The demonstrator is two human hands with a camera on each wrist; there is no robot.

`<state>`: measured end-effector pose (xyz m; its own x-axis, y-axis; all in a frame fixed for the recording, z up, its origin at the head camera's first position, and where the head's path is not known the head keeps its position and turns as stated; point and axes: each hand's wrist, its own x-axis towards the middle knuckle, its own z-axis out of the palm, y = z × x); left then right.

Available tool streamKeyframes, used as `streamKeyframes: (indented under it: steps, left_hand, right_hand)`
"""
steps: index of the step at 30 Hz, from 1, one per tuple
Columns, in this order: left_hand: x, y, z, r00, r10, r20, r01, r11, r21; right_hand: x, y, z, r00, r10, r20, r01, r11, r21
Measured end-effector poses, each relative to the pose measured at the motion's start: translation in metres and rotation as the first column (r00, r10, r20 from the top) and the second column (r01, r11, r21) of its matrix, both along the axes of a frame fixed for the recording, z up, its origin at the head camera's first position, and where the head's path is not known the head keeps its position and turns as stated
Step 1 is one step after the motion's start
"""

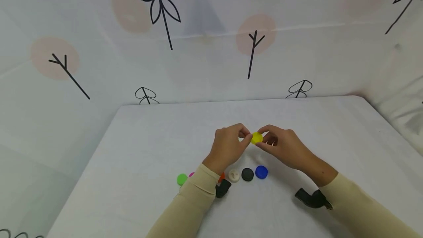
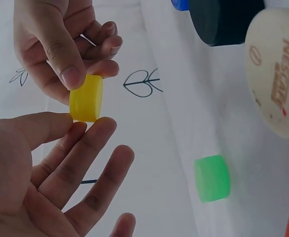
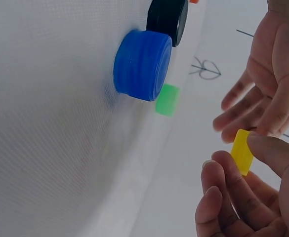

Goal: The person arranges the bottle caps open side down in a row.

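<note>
Raised over the white table, a yellow bottle cap (image 1: 256, 138) is pinched between both hands. My left hand (image 1: 228, 146) has thumb and fingertip at the cap's left edge, its other fingers spread in the left wrist view. My right hand (image 1: 285, 148) grips the opposite edge between thumb and index finger, the remaining fingers curled. Below the hands lie a white cap (image 1: 234, 176) with printed lettering, a black cap (image 1: 247, 174) and a blue cap (image 1: 261, 172). An orange cap (image 1: 222, 177) is partly covered by the left forearm.
Left of the left sleeve lie a green cap (image 1: 181, 179) and a partly hidden pink cap (image 1: 191, 174). Beyond the row, another green cap (image 2: 212, 178) shows in the wrist views. Black wrist gear (image 1: 312, 198) hangs under the right sleeve. A patterned cloth (image 1: 205, 65) stands behind the table.
</note>
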<state>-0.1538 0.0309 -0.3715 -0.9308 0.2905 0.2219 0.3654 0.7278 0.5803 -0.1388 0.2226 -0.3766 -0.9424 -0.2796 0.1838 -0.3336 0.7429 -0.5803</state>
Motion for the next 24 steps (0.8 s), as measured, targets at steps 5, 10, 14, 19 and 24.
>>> streamKeyframes:
  steps: [5, 10, 14, 19, 24]
  left_hand:
    - [0.003, 0.001, 0.002, 0.999, -0.034, 0.002, 0.033, 0.999, 0.027]
    - [0.005, 0.0, 0.005, 0.998, -0.066, 0.001, 0.066, 0.996, 0.058]
    - [0.007, 0.001, 0.004, 0.996, -0.092, 0.007, 0.092, 0.993, 0.078]
    - [0.007, 0.003, 0.002, 0.992, -0.127, 0.004, 0.126, 0.988, 0.095]
    - [0.009, 0.004, 0.0, 0.989, -0.148, -0.02, 0.149, 0.984, 0.093]
  right_hand:
    - [0.006, 0.002, -0.001, 0.999, -0.017, -0.027, 0.017, 1.0, -0.014]
    - [0.011, 0.002, -0.002, 0.998, -0.037, -0.051, 0.036, 0.999, -0.027]
    - [0.015, 0.003, -0.003, 0.998, -0.054, -0.044, 0.052, 0.998, -0.044]
    - [0.02, 0.005, -0.006, 0.997, -0.06, -0.037, 0.057, 0.996, -0.07]
    - [0.023, 0.007, -0.008, 0.997, -0.068, -0.038, 0.064, 0.994, -0.089]
